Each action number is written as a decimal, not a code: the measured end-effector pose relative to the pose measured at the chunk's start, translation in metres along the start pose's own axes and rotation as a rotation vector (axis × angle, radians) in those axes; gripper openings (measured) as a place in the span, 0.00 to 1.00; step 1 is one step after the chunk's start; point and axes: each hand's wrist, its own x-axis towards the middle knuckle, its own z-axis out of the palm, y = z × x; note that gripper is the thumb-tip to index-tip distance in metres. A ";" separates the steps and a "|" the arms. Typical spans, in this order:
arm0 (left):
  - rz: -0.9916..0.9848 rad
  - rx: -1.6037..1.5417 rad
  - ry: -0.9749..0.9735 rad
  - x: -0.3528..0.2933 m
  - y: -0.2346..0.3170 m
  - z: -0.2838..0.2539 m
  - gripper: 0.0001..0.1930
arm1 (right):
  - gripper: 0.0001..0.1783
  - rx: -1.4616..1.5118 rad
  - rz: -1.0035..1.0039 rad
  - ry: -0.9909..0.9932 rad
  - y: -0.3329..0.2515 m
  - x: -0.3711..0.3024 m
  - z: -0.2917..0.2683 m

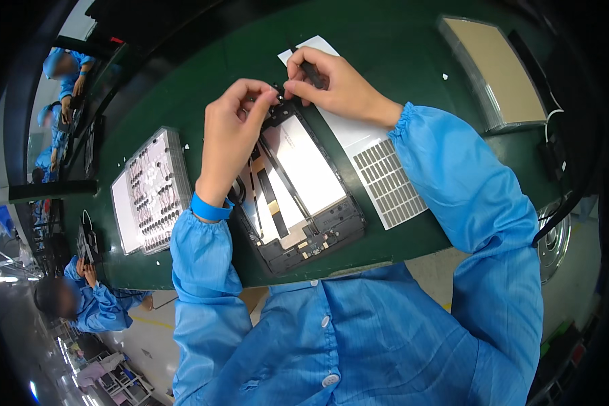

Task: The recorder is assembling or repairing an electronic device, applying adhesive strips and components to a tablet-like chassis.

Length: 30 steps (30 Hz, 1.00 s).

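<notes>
An opened tablet housing point(348, 216), black-framed with a bright metal plate and dark ribbon cables inside, lies on the green table in front of me. Over its far edge, the thumb and forefinger of my left hand point(233, 125) are pinched together. A tiny dark part shows at those fingertips, too small to name. My right hand point(345, 84) is closed around a slim black tool point(312, 74), whose kind I cannot make out. Its thumb and fingers are bent close to the left fingertips, by the same far edge. The fingers partly hide that corner.
Under my right arm lies a white sheet with rows of grey rectangular stickers point(389, 179). A clear tray of small black wired parts point(152, 193) stands at left. At far right is a stack of trays topped with a tan board point(497, 71). Several people in blue work further left.
</notes>
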 end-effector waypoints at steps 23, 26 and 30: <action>0.103 0.321 0.003 -0.021 -0.003 0.000 0.05 | 0.26 -0.231 0.139 -0.214 -0.002 0.002 0.000; 0.101 0.303 -0.019 -0.020 -0.001 -0.004 0.04 | 0.22 -0.157 0.277 -0.359 -0.012 0.014 -0.006; 0.117 0.255 -0.011 -0.025 -0.004 -0.004 0.04 | 0.22 -0.168 0.412 -0.437 -0.019 0.027 -0.008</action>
